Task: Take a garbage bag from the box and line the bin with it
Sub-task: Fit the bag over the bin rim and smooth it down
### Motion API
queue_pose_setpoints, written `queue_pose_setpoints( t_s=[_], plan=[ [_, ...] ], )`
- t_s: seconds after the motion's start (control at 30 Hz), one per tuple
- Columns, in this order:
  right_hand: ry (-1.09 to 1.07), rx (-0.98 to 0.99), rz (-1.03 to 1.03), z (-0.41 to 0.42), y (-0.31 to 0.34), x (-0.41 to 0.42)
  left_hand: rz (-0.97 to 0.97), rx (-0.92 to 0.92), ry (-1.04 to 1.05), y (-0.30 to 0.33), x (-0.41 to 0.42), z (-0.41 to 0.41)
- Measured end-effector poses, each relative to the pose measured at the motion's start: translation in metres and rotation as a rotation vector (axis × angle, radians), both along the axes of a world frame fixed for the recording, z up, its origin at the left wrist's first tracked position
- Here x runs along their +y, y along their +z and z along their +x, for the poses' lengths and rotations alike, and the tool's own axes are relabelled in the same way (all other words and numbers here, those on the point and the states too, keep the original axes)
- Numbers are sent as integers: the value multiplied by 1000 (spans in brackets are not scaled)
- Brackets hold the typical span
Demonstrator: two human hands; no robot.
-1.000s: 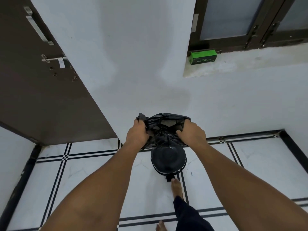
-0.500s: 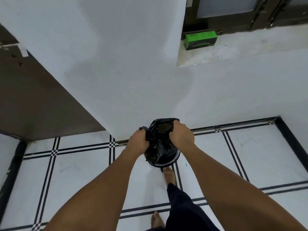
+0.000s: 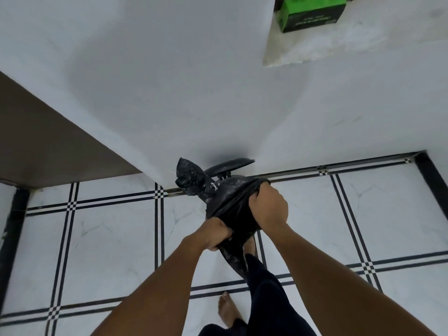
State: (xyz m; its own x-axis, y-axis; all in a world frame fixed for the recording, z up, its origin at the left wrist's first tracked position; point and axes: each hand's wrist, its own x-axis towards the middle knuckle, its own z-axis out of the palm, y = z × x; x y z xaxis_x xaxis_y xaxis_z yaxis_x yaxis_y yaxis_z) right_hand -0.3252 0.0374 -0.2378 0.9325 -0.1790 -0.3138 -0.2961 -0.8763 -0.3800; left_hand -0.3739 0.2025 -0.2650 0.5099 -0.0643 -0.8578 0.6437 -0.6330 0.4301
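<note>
A black garbage bag (image 3: 230, 200) is stretched over the top of a small black pedal bin standing on the floor by the wall. The bin's body is almost wholly hidden under the bag. Its round lid (image 3: 229, 166) stands raised against the wall. My left hand (image 3: 213, 235) grips the bag's edge at the near left side. My right hand (image 3: 269, 209) clutches the plastic on the right side. A knotted tail of the bag (image 3: 190, 177) sticks up at the far left. The green garbage bag box (image 3: 311, 13) lies on the window ledge at the upper right.
A white wall (image 3: 169, 81) rises just behind the bin, and a brown door (image 3: 43, 141) is at the left. The floor (image 3: 109, 238) has white tiles with black stripes. My foot (image 3: 249, 246) is on the bin's pedal, my other bare foot (image 3: 228, 309) nearer me.
The view has tipped downward and closer. Both hands have pulled the bag lower over the bin's rim, the left hand dropping to the near side. The lid now shows behind.
</note>
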Motion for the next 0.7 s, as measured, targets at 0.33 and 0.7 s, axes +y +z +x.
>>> queue_pose_setpoints(
  t_s=[0.33, 0.7],
  plan=[
    [-91, 237, -68, -19, -170, -43, 135, -2, -146, -174, -19, -25],
    [-113, 362, 37, -35, -301, -62, 237, -102, -117, -294, -6, -21]
  ],
)
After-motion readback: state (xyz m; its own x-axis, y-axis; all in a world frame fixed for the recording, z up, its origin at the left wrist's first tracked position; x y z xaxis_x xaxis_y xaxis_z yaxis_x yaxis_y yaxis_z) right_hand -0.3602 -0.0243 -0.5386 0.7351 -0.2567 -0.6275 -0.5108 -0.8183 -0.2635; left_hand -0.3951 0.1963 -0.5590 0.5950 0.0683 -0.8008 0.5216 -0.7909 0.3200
